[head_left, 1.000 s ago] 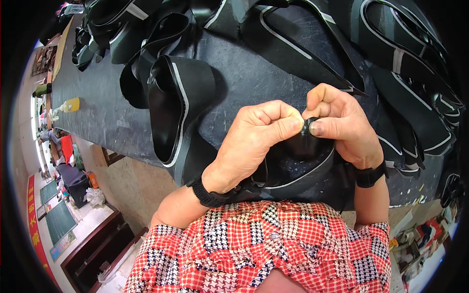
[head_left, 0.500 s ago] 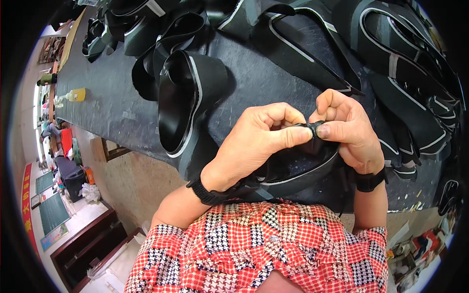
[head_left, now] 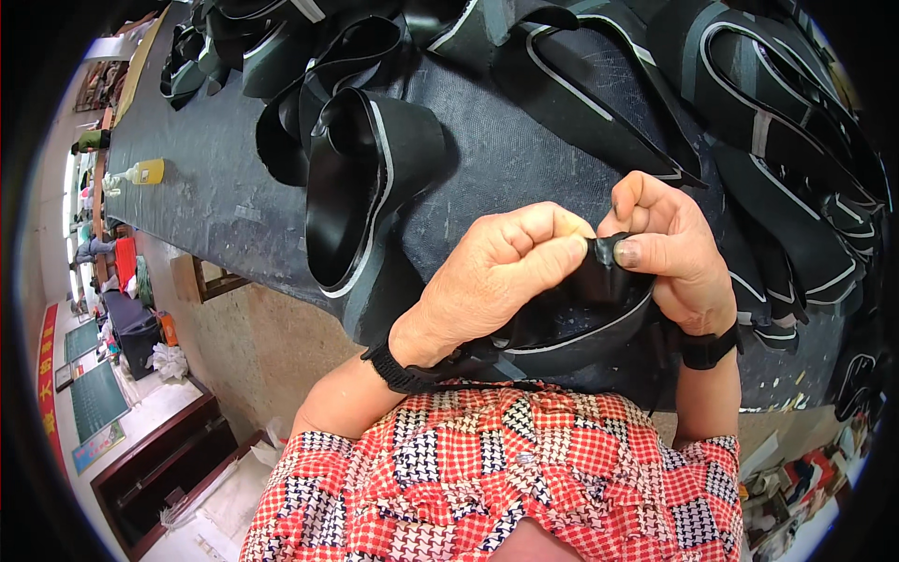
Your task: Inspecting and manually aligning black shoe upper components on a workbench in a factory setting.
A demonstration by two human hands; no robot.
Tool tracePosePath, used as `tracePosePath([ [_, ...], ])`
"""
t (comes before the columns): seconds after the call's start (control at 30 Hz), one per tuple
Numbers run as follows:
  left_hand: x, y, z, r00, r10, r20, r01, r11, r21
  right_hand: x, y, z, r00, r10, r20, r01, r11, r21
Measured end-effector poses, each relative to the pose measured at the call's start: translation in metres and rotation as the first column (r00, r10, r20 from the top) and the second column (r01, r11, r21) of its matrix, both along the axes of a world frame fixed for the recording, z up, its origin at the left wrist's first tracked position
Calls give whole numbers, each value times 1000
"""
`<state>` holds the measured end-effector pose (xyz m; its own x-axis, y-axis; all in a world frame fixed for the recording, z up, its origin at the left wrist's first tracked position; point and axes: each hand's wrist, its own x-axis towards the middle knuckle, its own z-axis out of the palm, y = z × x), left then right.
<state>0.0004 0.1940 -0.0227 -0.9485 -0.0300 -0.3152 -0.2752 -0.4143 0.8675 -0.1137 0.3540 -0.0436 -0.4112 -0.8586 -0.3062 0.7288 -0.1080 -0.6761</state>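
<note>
A black, rubbery sheet piece point(head_left: 599, 283) with a thin white line along its curve lies close in front of my body, its upper edge lifted. My right hand point(head_left: 672, 255) grips that edge, thumb pressed over it against a bent finger. My left hand point(head_left: 506, 276) meets it from the other side, thumb and forefinger pinched together at the same edge. The fingertips of both hands almost touch there. What the left pinch holds is partly hidden, but it appears to be the edge of the piece. A black band sits on each wrist.
A similar looped black piece point(head_left: 412, 140) stands left of my hands on the dark worktable point(head_left: 225, 225). More such pieces point(head_left: 609, 112) are heaped along the far side and to the right point(head_left: 796, 225). A bottle of yellow liquid point(head_left: 148, 171) lies at the table's left.
My left fingertips have shifted slightly left, apart from the right thumb. The black edge between the hands now shows more of its surface, hanging below the fingers.
</note>
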Motion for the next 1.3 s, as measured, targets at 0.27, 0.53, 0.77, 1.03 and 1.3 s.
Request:
tracePosePath([
  [0.27, -7, -3, 4, 993, -62, 98, 70, 994, -82, -4, 1, 0, 1000, -7, -14, 7, 999, 44],
  [0.53, -9, -6, 5, 987, -69, 146, 72, 997, -19, -7, 1, 2, 998, 45, -32, -44, 998, 37],
  [0.77, -9, -3, 0, 993, -71, 96, 76, 996, -49, -7, 3, 2, 997, 68, -39, -67, 997, 36],
  [1.03, -8, -3, 0, 994, -49, 99, 62, 988, -141, -6, 1, 2, 996, 80, -41, -79, 996, 36],
  [1.3, -3, 2, 2, 998, 39, 58, -35, 997, -66, -4, 3, 8, 995, 80, -63, -75, 994, 75],
])
